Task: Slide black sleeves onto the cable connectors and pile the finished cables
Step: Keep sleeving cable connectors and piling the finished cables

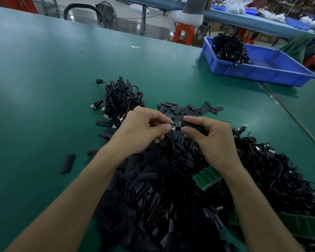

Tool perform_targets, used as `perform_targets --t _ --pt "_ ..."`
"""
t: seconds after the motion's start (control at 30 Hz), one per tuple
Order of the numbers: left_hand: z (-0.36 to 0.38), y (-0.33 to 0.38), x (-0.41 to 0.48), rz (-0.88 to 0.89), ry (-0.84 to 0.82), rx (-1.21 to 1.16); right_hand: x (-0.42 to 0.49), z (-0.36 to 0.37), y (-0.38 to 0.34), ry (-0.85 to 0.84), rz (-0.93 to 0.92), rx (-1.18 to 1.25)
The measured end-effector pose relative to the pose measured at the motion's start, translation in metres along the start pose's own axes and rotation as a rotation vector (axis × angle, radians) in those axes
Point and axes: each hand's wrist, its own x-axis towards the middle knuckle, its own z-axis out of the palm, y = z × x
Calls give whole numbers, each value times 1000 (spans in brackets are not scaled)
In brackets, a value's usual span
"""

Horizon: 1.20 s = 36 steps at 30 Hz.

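head | your left hand (144, 130) pinches the connector board (176, 124) | your right hand (207, 137) pinches a black sleeve (192, 124) at the board's end (print too small to read) | both above the sleeve heap (153, 197)

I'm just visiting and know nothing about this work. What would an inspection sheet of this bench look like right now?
Surface: green table.
Job's things: bare connector with a black sleeve at its tip; sleeve heap under the arms.
Clutter: stray sleeve lying apart at left; green circuit-board strip on the heap.
Hands: left hand pinches the connector; right hand holds the black sleeve.
Cables: cable pile beyond the hands; bigger tangle at right.
Surroundings: blue bin holding more cables; orange stool and seated person behind.
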Motion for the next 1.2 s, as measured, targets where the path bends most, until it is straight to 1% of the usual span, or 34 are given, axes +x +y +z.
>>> perform_targets --t 0.2,0.37,0.5,0.6,0.73,0.9,1.07,1.2 --pt "-2 0 -1 -25 -56 -51 0 -1 1 -38 25 29" --pt "-1 1 -1 -18 -68 -75 5 -9 2 -202 60 85" --pt "-2 2 -2 -17 -73 -104 8 -11 1 -232 53 153" --pt "-4 4 -3 -7 -98 -107 7 -12 1 -227 47 146" --pt "-4 7 -4 10 -127 -76 6 -11 3 -177 42 69" --pt "-5 8 -5 17 -133 -92 1 -7 2 -83 -22 101" --pt "-5 7 -4 44 -110 -78 3 -10 1 -123 7 126" --pt "-4 7 -4 42 -73 -95 3 -7 3 -107 -18 176"
